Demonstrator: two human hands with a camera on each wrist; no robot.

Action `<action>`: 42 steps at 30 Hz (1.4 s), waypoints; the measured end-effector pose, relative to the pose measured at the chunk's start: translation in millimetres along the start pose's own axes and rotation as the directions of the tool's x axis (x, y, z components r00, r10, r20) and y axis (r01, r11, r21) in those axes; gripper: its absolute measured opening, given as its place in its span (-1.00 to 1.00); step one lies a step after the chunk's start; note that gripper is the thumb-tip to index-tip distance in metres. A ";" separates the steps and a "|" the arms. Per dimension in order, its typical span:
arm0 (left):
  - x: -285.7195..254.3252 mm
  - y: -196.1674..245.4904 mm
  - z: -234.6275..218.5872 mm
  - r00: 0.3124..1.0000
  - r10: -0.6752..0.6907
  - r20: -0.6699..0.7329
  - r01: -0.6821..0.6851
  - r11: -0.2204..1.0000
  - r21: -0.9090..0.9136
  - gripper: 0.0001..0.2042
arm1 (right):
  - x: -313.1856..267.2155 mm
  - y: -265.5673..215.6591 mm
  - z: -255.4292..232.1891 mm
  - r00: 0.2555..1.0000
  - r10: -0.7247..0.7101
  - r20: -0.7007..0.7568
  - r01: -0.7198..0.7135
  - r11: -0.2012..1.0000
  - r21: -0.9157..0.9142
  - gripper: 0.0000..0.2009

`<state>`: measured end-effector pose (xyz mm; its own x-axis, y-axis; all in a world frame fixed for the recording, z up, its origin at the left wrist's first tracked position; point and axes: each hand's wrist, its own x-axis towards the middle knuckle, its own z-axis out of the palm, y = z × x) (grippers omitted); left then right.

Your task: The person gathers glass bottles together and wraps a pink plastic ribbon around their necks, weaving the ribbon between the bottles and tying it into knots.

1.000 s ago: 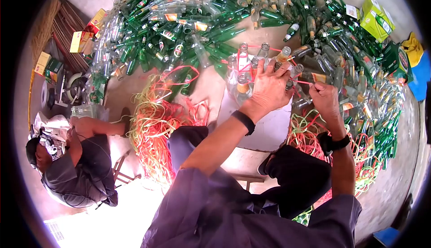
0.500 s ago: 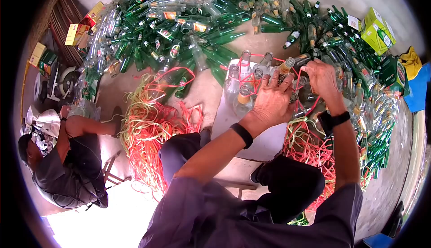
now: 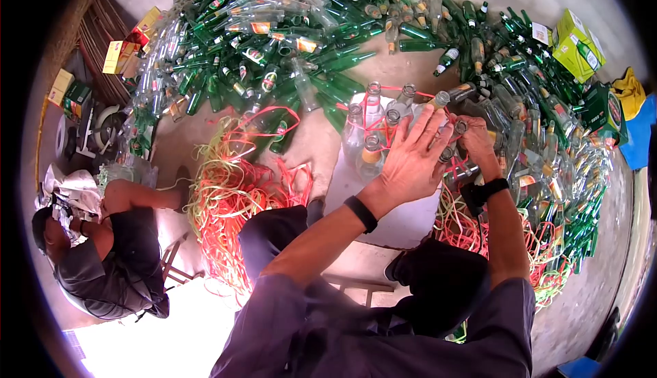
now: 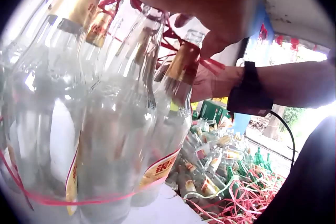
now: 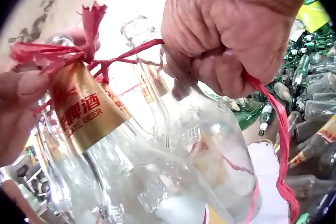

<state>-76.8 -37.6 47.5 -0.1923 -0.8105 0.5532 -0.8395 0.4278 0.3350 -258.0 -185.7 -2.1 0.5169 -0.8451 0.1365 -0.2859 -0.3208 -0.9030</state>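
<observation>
While left hand (image 3: 414,157) lies spread over bottle bundle (image 3: 369,164), right hand (image 3: 477,140) has moved in to bundle's right edge; strap handling judged closer to necks (image 3: 393,117). Bundle stands on white board (image 3: 383,219). Right wrist view shows right fingers (image 5: 228,74) curled round red strap (image 5: 282,129) beside bundle, plus knot (image 5: 88,55) at gold-foiled neck (image 5: 88,113); head view leaves grip and knot unclear.

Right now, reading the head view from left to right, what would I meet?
Seated person in dark clothes → heap of red and pale-green plastic strips nearest that person → camera wearer's bare left hand → wearer's bare right hand, gripping a red plastic strip → bright green printed cardboard box → crumpled yellow cloth.
</observation>
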 end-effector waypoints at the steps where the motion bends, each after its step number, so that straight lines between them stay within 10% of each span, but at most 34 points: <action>1: -6.1 5.2 -11.7 0.999 -0.037 -0.002 0.037 0.999 0.001 -0.32 | -1.8 -5.8 0.8 0.994 0.111 0.004 -0.111 0.993 0.039 -0.86; 4: -40.1 10.9 -29.2 0.993 -0.116 0.033 0.114 0.992 0.046 -0.13 | 1.5 24.5 -1.2 0.987 -0.157 0.044 0.163 0.922 -0.350 -0.80; 6: -54.4 12.3 -33.4 0.844 -0.534 -0.048 0.536 0.843 0.043 -0.09 | -1.5 28.6 -2.1 0.996 -0.082 0.045 0.094 0.907 -0.410 -0.79; 8: -64.4 -0.9 -26.0 0.794 -0.585 -0.166 0.597 0.801 0.034 -0.10 | -0.8 27.5 -1.5 0.999 -0.014 0.042 0.032 0.882 -0.471 -0.78; 10: -81.8 -26.2 1.8 0.730 -0.622 -0.283 0.650 0.760 0.009 -0.10 | -0.7 44.1 -0.8 0.959 -0.275 0.070 0.280 0.874 -0.398 -0.80; 12: -93.9 -46.4 29.7 0.679 -0.726 -0.107 0.532 0.588 -0.609 -0.17 | -9.5 46.8 2.8 0.964 -0.262 0.037 0.256 0.892 -0.372 -0.79; 17: -85.9 -78.3 22.7 0.753 -0.637 -0.162 0.496 0.713 -0.496 -0.29 | -49.9 26.0 18.3 0.991 0.020 -0.130 -0.009 0.996 0.087 -0.75; 29: -40.2 -132.7 -33.5 0.647 -0.703 0.294 0.727 0.455 -0.514 -0.85 | -88.1 -32.3 58.1 0.997 0.058 -0.055 -0.062 0.994 -0.087 -0.82; 32: -37.6 -99.5 -39.8 0.672 -0.735 -0.088 0.672 0.656 -0.344 -0.77 | -91.3 -29.5 57.7 0.994 0.088 -0.069 -0.089 0.996 -0.004 -0.80; 34: -36.9 -60.5 -59.1 0.838 -0.363 -0.408 0.326 0.932 -0.159 -0.75 | -88.0 -5.7 58.5 0.953 -0.291 -0.079 0.256 0.919 -0.301 -0.78; 36: -36.3 -27.6 -69.7 0.939 -0.106 -0.327 0.117 0.993 0.015 -0.65 | -89.1 -24.8 52.6 0.996 0.075 -0.049 -0.084 0.969 -0.231 -0.79; 42: -27.6 21.9 -43.3 0.984 -0.037 -0.174 0.018 0.994 -0.111 -0.65 | -77.8 7.2 44.3 0.989 -0.136 0.050 0.144 0.961 -0.234 -0.85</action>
<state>-67.8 11.4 72.5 -0.0694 -0.7437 0.6649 -0.7809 0.4552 0.4276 -264.5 -103.4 -37.2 0.5903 -0.7714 0.2376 -0.3898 -0.5302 -0.7530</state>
